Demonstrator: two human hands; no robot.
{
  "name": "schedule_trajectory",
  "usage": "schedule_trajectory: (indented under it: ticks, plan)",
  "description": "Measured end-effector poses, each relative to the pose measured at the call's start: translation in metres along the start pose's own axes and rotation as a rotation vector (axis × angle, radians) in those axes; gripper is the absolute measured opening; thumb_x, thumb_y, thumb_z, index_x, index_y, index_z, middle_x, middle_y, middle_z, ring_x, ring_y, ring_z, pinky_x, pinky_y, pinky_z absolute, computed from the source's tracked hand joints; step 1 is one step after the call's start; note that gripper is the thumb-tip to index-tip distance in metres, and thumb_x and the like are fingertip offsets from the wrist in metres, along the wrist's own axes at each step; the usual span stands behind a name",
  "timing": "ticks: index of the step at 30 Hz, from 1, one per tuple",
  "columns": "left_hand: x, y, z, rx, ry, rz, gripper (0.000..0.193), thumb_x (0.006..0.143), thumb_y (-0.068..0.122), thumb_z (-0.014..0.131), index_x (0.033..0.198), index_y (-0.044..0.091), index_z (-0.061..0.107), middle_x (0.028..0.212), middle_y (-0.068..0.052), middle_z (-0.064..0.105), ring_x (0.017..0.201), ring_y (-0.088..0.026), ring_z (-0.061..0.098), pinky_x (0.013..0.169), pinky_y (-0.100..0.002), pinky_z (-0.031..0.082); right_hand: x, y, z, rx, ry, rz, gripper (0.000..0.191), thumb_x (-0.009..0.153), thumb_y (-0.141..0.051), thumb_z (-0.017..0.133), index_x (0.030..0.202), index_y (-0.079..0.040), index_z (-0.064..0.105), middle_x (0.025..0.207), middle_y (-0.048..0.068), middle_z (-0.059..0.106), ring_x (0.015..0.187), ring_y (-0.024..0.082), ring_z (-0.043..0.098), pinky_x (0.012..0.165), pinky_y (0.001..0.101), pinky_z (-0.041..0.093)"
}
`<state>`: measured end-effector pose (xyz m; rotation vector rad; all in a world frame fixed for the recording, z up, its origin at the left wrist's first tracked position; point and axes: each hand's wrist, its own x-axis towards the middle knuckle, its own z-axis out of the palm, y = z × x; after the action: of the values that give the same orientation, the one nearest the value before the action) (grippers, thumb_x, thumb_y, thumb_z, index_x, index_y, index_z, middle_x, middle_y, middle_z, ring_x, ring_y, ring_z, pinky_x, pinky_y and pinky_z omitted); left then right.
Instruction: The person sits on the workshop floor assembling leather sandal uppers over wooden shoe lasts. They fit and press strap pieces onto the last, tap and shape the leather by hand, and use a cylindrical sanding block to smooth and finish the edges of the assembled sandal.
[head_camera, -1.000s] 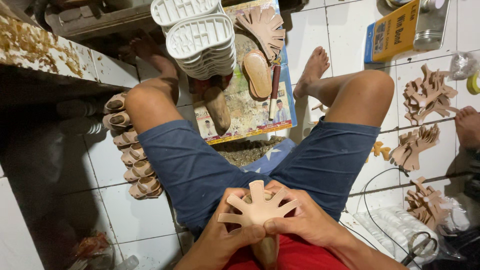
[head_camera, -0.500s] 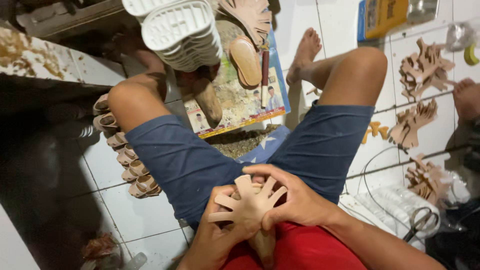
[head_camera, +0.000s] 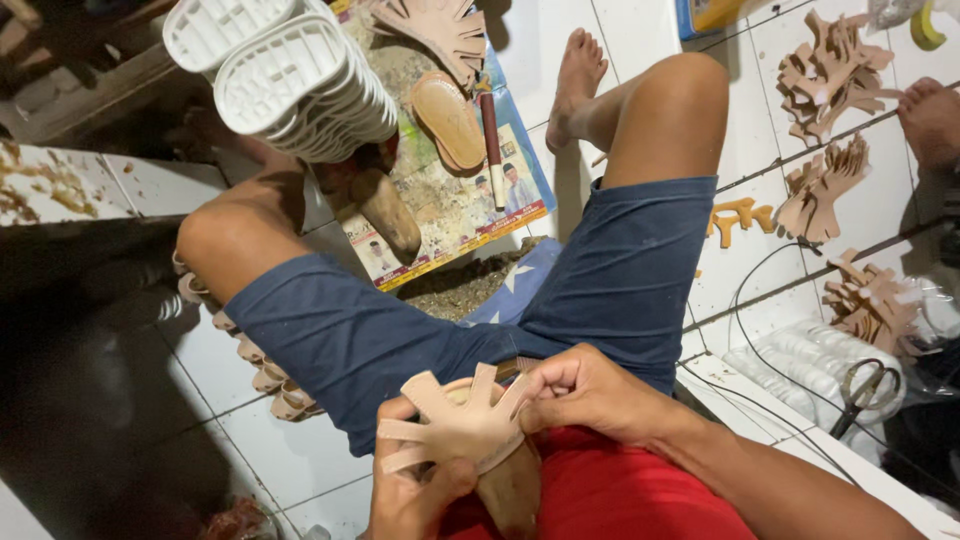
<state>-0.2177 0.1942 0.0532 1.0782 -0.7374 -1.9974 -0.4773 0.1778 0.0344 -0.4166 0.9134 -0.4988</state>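
While both hands grip: left hand (head_camera: 415, 490), right hand (head_camera: 585, 392), 1 tan strap cutout (head_camera: 455, 425).

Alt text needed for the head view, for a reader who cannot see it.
Seated on a white tiled floor, a person in blue shorts holds a tan strappy sandal upper over a shoe form, left hand beneath, right hand pinching a strap. White soles are stacked ahead; more tan uppers and scissors lie to the right.
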Motion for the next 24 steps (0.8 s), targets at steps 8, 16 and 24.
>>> schedule_trajectory:
  ticks: [8, 16, 24]
  plan:
    - [-0.005, -0.01, 0.005, -0.158, 0.075, 0.072, 0.079, 0.084, 0.018, 0.085, 0.14, 0.0, 0.032, 0.138, -0.032, 0.056, 0.128, -0.04, 0.058, 0.11, -0.055, 0.045, -0.008, 0.0, 0.002, -0.08, 0.043, -0.102, 0.023, 0.09, -0.019, 0.075, 0.096, 0.003, 0.08, 0.09, 0.005, 0.079, 0.081, 0.007, 0.067, 0.074, 0.0257, 0.055]
    - [-0.007, -0.012, 0.007, -0.196, 0.163, 0.061, 0.084, 0.077, 0.019, 0.085, 0.141, 0.001, 0.033, 0.135, -0.03, 0.056, 0.125, -0.04, 0.058, 0.108, -0.054, 0.043, -0.005, -0.002, 0.008, -0.012, -0.158, -0.141, 0.024, 0.102, -0.023, 0.065, 0.109, -0.001, 0.069, 0.107, 0.001, 0.068, 0.102, 0.006, 0.061, 0.093, 0.0251, 0.051]
    - [-0.003, -0.005, 0.008, -0.143, 0.116, 0.067, 0.084, 0.077, 0.021, 0.087, 0.14, 0.001, 0.036, 0.133, -0.027, 0.059, 0.122, -0.035, 0.06, 0.106, -0.05, 0.047, 0.006, 0.006, 0.01, 0.052, -0.228, -0.142, 0.017, 0.099, -0.007, 0.068, 0.112, 0.003, 0.073, 0.105, 0.004, 0.071, 0.097, 0.01, 0.062, 0.087, 0.0274, 0.05]
